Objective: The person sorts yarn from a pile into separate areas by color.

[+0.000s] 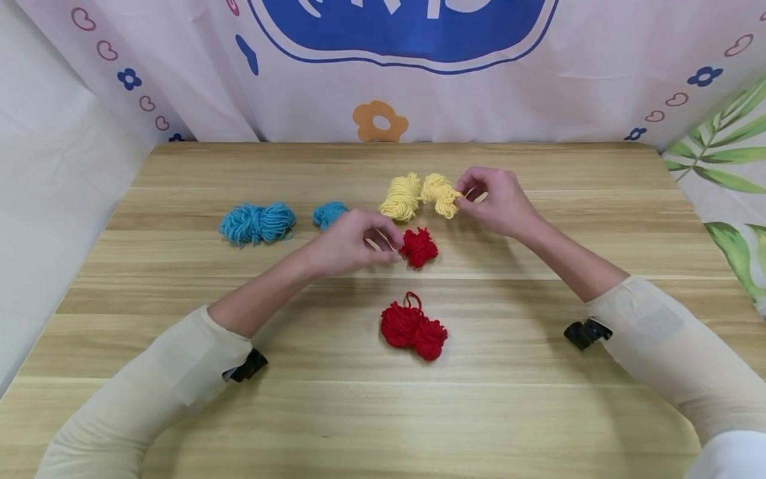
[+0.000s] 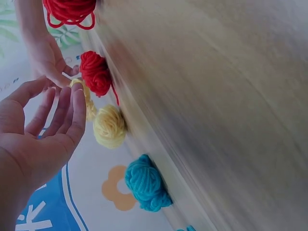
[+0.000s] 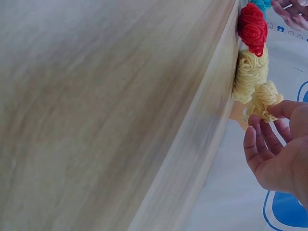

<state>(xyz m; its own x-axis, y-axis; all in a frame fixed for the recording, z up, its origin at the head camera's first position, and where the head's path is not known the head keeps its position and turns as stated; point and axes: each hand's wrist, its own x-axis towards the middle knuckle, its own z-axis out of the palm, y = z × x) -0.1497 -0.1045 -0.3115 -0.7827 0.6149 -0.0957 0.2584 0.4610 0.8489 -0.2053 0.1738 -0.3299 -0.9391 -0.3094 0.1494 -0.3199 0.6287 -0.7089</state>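
My right hand (image 1: 497,199) pinches the right end of a small yellow yarn bundle (image 1: 439,195) between thumb and fingertip; the right wrist view shows this yarn bundle (image 3: 263,100) at the fingertips. Just left of it lies a larger yellow yarn bundle (image 1: 401,197). My left hand (image 1: 353,243) hovers over the table with loosely bent fingers. Its fingertips are at the left edge of a small red yarn bundle (image 1: 419,248); whether they touch it I cannot tell. In the left wrist view the fingers (image 2: 62,113) hold nothing.
A larger red yarn bundle (image 1: 413,329) with a loose loop lies nearer on the wooden table (image 1: 335,412). Blue yarn bundles (image 1: 257,223) sit to the left, the smaller blue bundle (image 1: 330,213) partly behind my left hand. A printed cloth (image 1: 311,100) hangs along the back edge.
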